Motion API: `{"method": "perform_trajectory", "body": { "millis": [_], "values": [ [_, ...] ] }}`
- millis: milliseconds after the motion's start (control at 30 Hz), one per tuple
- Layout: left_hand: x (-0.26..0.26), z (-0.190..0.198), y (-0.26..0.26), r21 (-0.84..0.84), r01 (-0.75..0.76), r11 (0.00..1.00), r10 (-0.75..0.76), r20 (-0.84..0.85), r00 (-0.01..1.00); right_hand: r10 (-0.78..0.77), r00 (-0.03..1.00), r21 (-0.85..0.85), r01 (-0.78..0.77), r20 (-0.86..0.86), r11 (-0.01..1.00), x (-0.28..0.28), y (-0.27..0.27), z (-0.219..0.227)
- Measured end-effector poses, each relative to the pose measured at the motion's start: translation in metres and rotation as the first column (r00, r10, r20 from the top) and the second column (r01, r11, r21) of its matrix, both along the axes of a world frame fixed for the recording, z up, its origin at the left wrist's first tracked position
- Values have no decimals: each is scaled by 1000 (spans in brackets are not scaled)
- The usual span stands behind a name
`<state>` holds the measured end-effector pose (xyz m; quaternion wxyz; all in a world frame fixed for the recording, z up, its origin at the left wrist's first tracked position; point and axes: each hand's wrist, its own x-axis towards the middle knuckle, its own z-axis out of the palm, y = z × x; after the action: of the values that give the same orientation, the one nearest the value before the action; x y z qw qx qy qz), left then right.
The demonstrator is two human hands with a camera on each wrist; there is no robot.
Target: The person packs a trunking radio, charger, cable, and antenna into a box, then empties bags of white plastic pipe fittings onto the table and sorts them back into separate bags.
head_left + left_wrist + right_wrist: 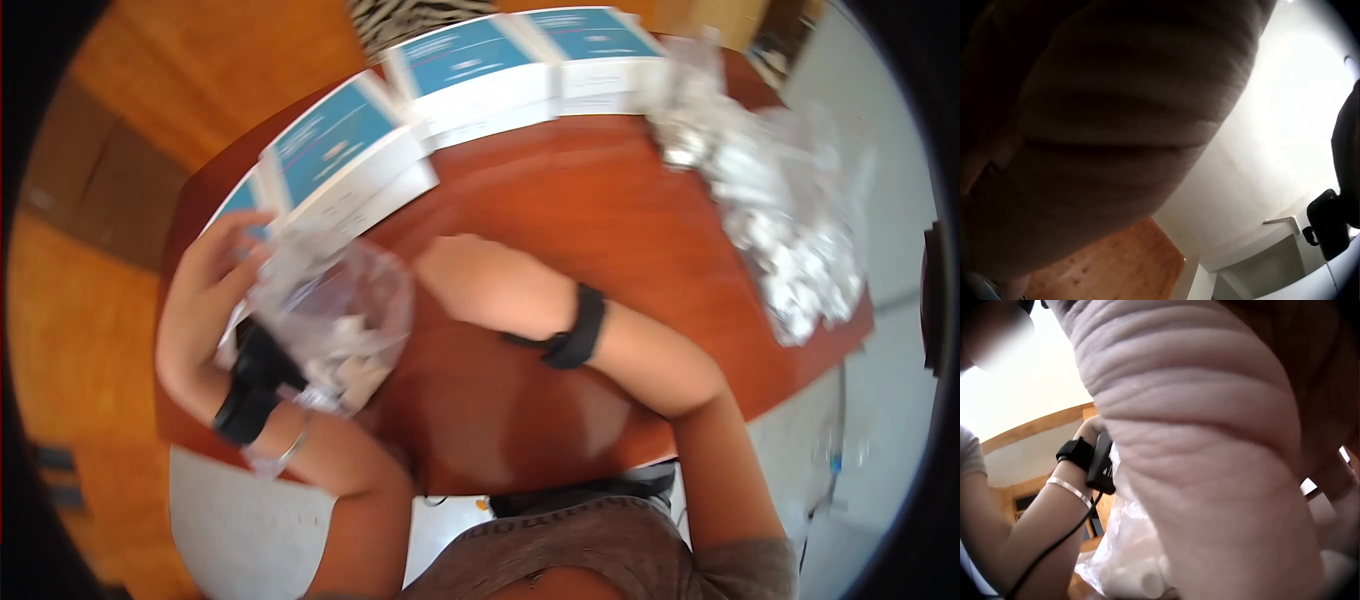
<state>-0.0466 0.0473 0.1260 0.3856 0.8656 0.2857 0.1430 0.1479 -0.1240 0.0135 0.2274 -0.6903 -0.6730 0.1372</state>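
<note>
A clear plastic bag (340, 290) with pale pieces inside stands at the table's left side. My left hand (205, 290) is at the bag's upper left edge, fingers bent round the plastic, beside a blue-and-white box (335, 145). My right hand (485, 280) is blurred over the table just right of the bag, back upward; its fingertips are hidden, and whether it holds anything is unclear. In the right wrist view, the palm side of the wrist fills the middle, with the bag (1129, 550) behind it. Skin covers most of the left wrist view.
More blue-and-white boxes (470, 75) line the far edge of the brown table (540, 200). Clear bags (780, 220) of white and silvery items lie along its right side. A striped cloth (415, 20) is beyond the boxes.
</note>
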Motion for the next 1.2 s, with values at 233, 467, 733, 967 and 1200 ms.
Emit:
{"method": "perform_trajectory", "body": {
  "millis": [233, 467, 733, 967, 1200],
  "values": [
    [16, 12, -20, -44, 150, 988, -147, 74, 986, 238, 841, 602, 125, -486, 789, -30, 36, 13],
    [25, 9, -24, 98, 51, 994, -85, 376, 923, 237, 927, 347, -129, -291, 929, -41, 37, 1],
    [21, 21, -37, -276, -403, 872, 463, 733, 499, 331, 943, 672, -231, -22, 703, 13, 4, 77],
    [-4, 12, 11, 136, -197, 971, -48, 917, 395, -331, 941, 970, 139, -67, 201, 41, -23, 106],
    [32, 13, -56, -18, -49, 999, 31, 954, 298, 589, 602, 760, 45, -539, 649, -6, -27, 113]
  ]
}}
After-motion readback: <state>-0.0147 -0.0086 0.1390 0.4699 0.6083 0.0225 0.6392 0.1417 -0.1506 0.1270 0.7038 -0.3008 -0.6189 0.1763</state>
